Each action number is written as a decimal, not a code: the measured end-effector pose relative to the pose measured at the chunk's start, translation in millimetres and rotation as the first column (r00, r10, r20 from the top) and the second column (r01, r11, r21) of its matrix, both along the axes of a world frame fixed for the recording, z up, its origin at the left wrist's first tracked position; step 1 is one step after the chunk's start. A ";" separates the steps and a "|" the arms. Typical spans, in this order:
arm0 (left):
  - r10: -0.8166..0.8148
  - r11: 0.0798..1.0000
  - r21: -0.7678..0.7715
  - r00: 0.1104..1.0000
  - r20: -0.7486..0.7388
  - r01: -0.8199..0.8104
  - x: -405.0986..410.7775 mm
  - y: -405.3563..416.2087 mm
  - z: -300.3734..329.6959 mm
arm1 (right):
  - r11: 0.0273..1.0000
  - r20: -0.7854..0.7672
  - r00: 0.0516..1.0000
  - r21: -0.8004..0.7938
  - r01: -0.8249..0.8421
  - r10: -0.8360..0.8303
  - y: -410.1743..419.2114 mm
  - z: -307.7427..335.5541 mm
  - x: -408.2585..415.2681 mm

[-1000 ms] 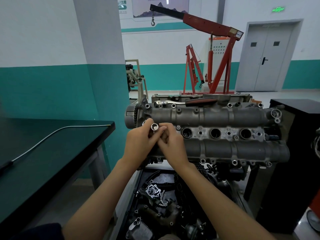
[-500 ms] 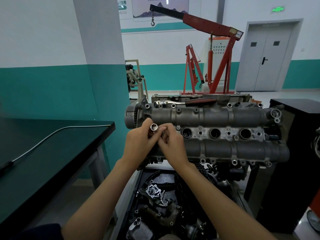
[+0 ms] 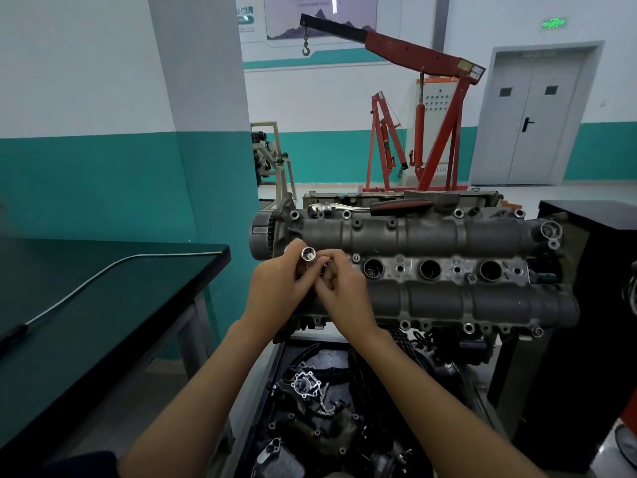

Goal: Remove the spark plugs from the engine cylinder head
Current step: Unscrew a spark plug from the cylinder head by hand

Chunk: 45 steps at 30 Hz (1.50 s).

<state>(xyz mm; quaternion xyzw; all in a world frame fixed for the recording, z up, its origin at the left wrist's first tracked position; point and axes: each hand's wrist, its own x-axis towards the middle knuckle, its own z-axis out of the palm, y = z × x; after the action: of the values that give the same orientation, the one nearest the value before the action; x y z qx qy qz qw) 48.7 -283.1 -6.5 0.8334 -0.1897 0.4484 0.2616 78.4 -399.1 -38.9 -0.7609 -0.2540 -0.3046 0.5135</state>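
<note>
Item: cylinder head (image 3: 431,236), grey cast metal, mounted on a stand with its top face toward the camera. Three open plug wells (image 3: 431,269) are shown in a row along the middle; a fourth position at the left end is hidden behind the hands. Whether plugs remain in the wells cannot be told, though something small is glimpsed in the leftmost open one.

Item: socket (image 3: 307,254), bright metal tube, open end up. It is gripped in the curled fingers of the left hand (image 3: 275,288), just above the left end of the head. The right hand (image 3: 344,291) is closed beside it, fingertips pinching at the socket's side; what lies between them is too small to make out.

Item: ratchet (image 3: 365,207), chrome with a dark red grip, laid along the far edge of the head, untouched.

Step judged in hand: a socket is being handled or cleared at the first well. The next move would call for the socket to be seated squarely in a well and the ratchet fetched.

Also present: black counter (image 3: 103,305) at left carrying a thin cable (image 3: 113,267); red engine crane (image 3: 413,108) behind.
</note>
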 end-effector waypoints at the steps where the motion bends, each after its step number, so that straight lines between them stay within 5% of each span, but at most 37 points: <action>1: 0.000 1.000 0.005 1.000 0.001 0.000 1.0 0.6 -0.7 | 1.000 -0.003 1.000 0.015 -0.010 0.010 0.0 -1.1 0.7; 31: 0.024 0.999 0.029 1.000 -0.004 -0.024 4.4 0.5 -3.9 | 0.999 0.027 0.999 0.022 0.031 -0.031 3.0 -1.8 4.1; 45: 0.004 0.999 0.032 1.000 0.008 -0.004 1.3 1.3 -0.5 | 0.989 0.103 0.994 -0.143 0.041 -0.026 0.4 -1.1 2.1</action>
<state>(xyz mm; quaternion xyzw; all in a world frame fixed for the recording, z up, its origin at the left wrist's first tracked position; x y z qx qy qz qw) 49.9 -281.8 -7.0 0.8359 -0.1962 0.4493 0.2467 80.5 -398.6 -40.0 -0.7840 -0.2883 -0.3319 0.4382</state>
